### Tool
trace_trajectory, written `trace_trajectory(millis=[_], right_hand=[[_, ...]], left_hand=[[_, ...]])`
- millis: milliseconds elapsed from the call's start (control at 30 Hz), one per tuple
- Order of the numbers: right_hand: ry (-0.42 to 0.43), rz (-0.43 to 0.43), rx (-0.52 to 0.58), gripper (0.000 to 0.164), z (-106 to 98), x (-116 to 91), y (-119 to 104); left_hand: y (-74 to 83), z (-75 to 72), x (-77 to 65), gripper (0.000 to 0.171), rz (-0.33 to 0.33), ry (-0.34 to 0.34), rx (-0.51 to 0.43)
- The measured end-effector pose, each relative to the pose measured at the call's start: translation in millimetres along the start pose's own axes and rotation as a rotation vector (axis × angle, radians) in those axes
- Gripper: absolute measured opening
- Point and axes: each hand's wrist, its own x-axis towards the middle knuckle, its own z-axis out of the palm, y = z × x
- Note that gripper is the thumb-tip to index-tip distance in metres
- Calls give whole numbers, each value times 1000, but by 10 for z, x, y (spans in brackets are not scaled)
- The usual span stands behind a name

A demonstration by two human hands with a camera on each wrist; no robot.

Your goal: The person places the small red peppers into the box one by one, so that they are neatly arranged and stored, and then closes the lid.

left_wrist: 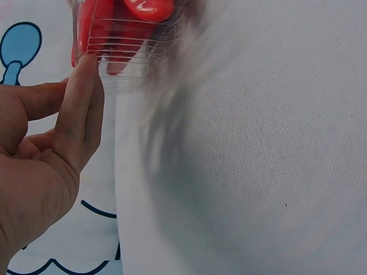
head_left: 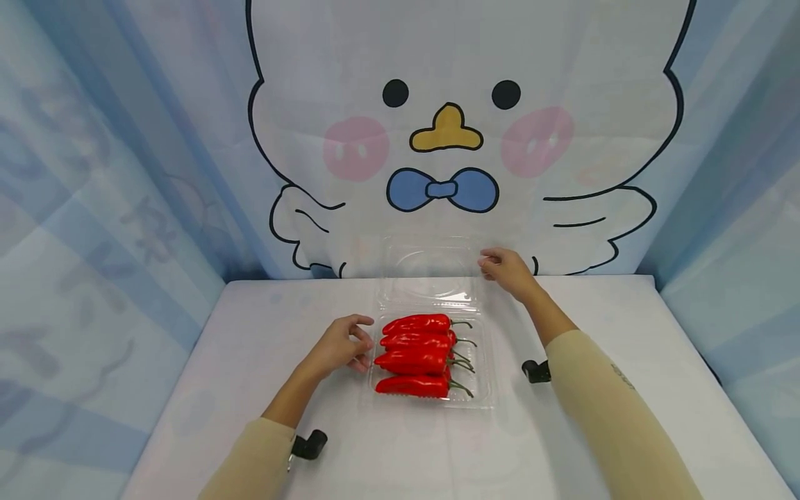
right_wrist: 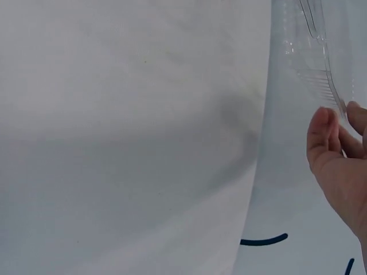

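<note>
Several glossy red chili peppers (head_left: 417, 361) lie side by side in the base (head_left: 484, 389) of a clear plastic clamshell box, their green stems pointing right. The box's clear lid (head_left: 431, 295) stands raised at the back, hinged to the base. My left hand (head_left: 342, 344) is at the base's left side; in the left wrist view its extended fingertips touch the ribbed wall (left_wrist: 129, 43). At the lid's right edge is my right hand (head_left: 506, 272). The right wrist view shows its thumb and fingers pinching the lid's edge (right_wrist: 330, 74).
The box sits on a white-covered table (head_left: 425, 451). Behind it hangs a curtain (head_left: 450, 55) printed with a cartoon bird, and blue patterned curtains (head_left: 94, 243) flank both sides. Small black devices (head_left: 310, 444) are worn at both wrists.
</note>
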Motion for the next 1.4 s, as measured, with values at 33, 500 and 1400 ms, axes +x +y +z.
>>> trace_trajectory(millis=[33, 500, 1400], right_hand=[[7, 0, -2, 46, 2, 1, -7], [68, -34, -48, 38, 15, 15, -73], [187, -133, -94, 28, -54, -71, -306]], left_hand=[[3, -1, 1, 47, 1, -1, -1], [9, -23, 33, 48, 1, -15, -11], [55, -29, 154, 49, 28, -12, -24]])
